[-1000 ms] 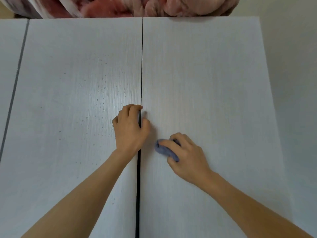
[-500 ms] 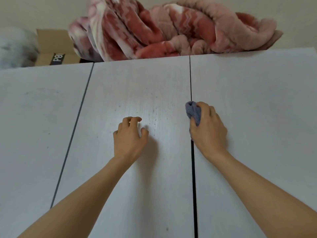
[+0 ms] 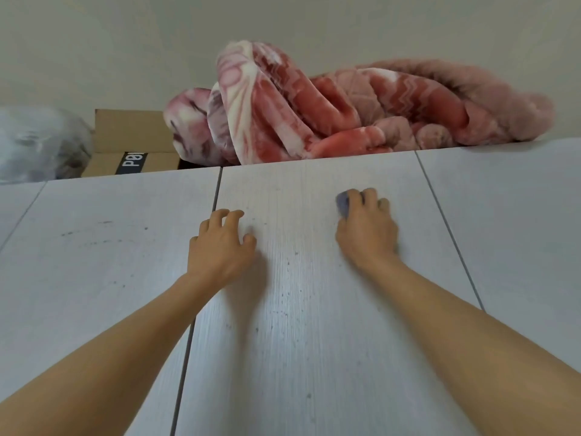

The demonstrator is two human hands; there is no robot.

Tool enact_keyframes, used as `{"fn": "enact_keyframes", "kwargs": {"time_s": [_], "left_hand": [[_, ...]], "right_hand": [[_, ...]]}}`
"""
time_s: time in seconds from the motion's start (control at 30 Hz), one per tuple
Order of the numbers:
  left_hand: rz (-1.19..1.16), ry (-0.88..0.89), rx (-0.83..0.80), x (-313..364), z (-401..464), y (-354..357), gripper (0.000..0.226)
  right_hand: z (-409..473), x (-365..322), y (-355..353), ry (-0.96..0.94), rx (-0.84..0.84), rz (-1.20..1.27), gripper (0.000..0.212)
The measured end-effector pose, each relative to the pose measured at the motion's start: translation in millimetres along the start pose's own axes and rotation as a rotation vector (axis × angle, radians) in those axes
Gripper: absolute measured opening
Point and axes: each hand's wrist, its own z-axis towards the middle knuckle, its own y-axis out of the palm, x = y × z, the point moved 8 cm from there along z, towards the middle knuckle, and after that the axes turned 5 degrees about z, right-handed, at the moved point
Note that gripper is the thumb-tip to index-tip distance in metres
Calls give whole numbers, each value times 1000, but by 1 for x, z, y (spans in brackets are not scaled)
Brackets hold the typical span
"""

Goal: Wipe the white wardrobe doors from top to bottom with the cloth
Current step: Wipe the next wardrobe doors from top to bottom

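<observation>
Your right hand (image 3: 366, 234) gripped cloth (image 3: 343, 203) near door (image 3: 314, 309) top edge; left hand (image 3: 220, 247) braced, fingers curled, empty. Risk: overreach snagged blanket (image 3: 314, 114), dragging it down.

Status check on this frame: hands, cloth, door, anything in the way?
Right hand grips cloth, high on middle door. Left hand braced on same door, fingers curled, empty. Dark specks below. No obstruction.
</observation>
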Motion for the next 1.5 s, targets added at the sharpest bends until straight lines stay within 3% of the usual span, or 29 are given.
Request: {"fn": "enact_keyframes", "kwargs": {"time_s": [0.1, 0.13, 0.2, 0.3, 0.4, 0.47, 0.57, 0.7, 0.77, 0.93, 1.13, 1.27, 1.4, 1.43, 1.5], "left_hand": [[-8, -25, -2, -15, 8, 8, 51], [-5, -30, -1, -16, 9, 10, 51], [-25, -21, 10, -17, 10, 13, 51], [-17, 11, 34, -15, 18, 12, 52], [17, 8, 49, -21, 31, 8, 53], [29, -11, 39, -27, 39, 7, 53], [12, -37, -4, -36, 46, 7, 47], [44, -19, 8, -42, 46, 7, 42], [50, -11, 36, -42, 46, 5, 42], [83, 43, 43, -39, 46, 6, 42], [68, 88, 135, -54, 46, -2, 43], [45, 71, 191, -68, 49, -10, 37], [17, 63, 183, -88, 47, -6, 38], [-10, 67, 172, -92, 45, -3, 40], [-44, 86, 153, -97, 42, 0, 40]], "right_hand": [[-35, -84, 35, -507, -142, 55, 45], [-39, -89, 33, -559, -126, 51, 48], [-21, -66, 11, -447, 57, 50, 49], [25, 5, -27, -22, 253, -32, 43], [54, 47, -40, 295, 223, -71, 35], [55, 34, -23, 341, 126, -105, 37], [44, -22, 17, 90, 50, -113, 45], [45, -78, 44, -199, -109, 133, 44], [52, -74, 34, -268, -94, 5, 45], [55, -26, 9, -233, 37, -378, 46], [81, -45, 39, 14, -28, -26, 44], [80, -114, 70, -260, -186, 97, 45], [13, -173, 85, -654, -247, 150, 40], [7, -175, 86, -707, -258, 141, 39], [22, -166, 87, -625, -286, 160, 37]]}}
